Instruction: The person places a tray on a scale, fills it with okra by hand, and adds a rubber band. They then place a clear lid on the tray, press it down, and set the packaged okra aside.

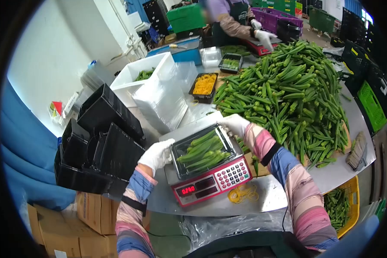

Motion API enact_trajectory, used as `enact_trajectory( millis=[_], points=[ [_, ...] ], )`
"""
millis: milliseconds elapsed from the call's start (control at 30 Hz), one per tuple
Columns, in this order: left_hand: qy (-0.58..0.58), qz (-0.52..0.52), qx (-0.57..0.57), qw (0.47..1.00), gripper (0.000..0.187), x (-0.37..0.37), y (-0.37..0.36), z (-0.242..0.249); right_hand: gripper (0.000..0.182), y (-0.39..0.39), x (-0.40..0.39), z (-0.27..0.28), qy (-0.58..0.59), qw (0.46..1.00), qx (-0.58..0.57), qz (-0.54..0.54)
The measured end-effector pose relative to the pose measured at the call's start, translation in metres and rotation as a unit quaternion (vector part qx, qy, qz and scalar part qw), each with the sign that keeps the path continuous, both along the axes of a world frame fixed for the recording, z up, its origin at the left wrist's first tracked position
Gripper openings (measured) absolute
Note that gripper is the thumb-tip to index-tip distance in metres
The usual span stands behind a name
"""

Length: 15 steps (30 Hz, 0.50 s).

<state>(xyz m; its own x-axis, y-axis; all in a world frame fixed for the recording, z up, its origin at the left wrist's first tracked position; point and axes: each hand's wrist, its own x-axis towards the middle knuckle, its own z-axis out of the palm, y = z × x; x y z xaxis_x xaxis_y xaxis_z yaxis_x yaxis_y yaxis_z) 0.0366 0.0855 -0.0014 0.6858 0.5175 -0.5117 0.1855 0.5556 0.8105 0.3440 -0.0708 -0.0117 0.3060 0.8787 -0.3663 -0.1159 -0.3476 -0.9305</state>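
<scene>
A black plastic tray [174,165] of green okra [204,152] rests on the pan of a red and white digital scale [210,182]. Its top looks shiny, as if under a clear lid. The scale's red digits seem to read 0.260. My left hand [157,155], in a white glove, grips the tray's left edge. At the far right corner, my right hand [235,125], also gloved, has its fingers on the tray rim; some fingertips are hidden. Yellow rubber bands [243,194] lie in front of the scale.
A big okra heap [288,99] covers the right of the table. Beside it are a box of rubber bands [204,84] and a brush [357,151]. Black tray stacks [109,114] and a white bin [159,64] stand left. A gloved co-worker [241,21] works opposite.
</scene>
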Motion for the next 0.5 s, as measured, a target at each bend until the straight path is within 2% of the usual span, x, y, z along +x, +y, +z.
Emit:
enact_trajectory(
  millis=[67,100,200,233,300,400,433,500],
  points=[
    [0.036,-0.035,-0.012,0.999,0.018,-0.004,0.015,-0.007,0.03,0.007,0.01,-0.007,0.061,0.997,-0.02,0.038],
    [0.05,-0.064,0.025,0.996,0.017,-0.003,0.013,0.003,0.029,0.017,0.017,-0.022,0.095,0.994,-0.025,0.045],
    [0.091,-0.087,0.046,0.991,0.022,0.002,0.025,-0.007,0.033,0.018,0.017,-0.007,0.077,0.992,-0.066,0.075],
    [0.117,-0.087,0.065,0.987,0.022,0.003,0.021,-0.004,0.035,0.025,0.02,-0.02,0.061,0.994,-0.062,0.065],
    [0.161,-0.088,0.108,0.977,0.023,0.009,0.011,0.005,0.036,0.03,0.021,-0.025,0.137,0.985,-0.091,0.047],
    [0.191,-0.111,0.15,0.964,0.028,0.011,0.007,0.017,0.036,0.02,0.008,-0.008,-0.089,0.988,-0.126,0.023],
    [0.2,-0.118,0.163,0.959,0.029,0.011,0.006,0.02,0.037,0.018,0.011,-0.016,-0.198,0.977,-0.074,0.003],
    [0.151,-0.12,0.447,0.874,0.033,0.006,0.014,0.004,0.042,0.006,0.019,-0.042,-0.405,0.913,0.026,-0.039]
  ],
)
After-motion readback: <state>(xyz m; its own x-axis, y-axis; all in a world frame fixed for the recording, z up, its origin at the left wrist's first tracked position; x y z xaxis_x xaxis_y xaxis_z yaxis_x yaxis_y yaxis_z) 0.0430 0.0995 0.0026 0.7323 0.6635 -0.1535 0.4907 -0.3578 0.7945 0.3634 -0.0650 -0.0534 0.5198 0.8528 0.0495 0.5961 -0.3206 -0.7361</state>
